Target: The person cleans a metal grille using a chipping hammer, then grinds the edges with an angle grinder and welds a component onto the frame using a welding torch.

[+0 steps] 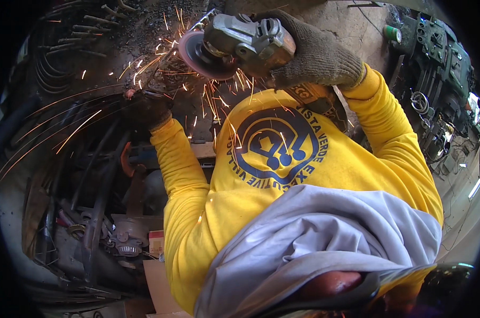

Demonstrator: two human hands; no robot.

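Observation:
In a brown knit glove, my right hand (324,55) is closed around an angle grinder (258,45) with a worn metal head and a yellow body partly hidden behind the glove. Its disc (200,55) is at the grinder's left end, and bright orange sparks fly from there down and to the left. My left hand (147,110), in a dark glove, is to the lower left of the disc, with one pinkish fingertip showing. Its fingers look closed near a dark metal piece, but shadow and sparks hide what they grip.
Several metal rods (91,29) and curved bars lie at the upper left. Below my left arm are dark metal frames (99,196) and a gear-like part (127,233). A green machine (441,47) stands at the right, with a green can (392,34) beside it.

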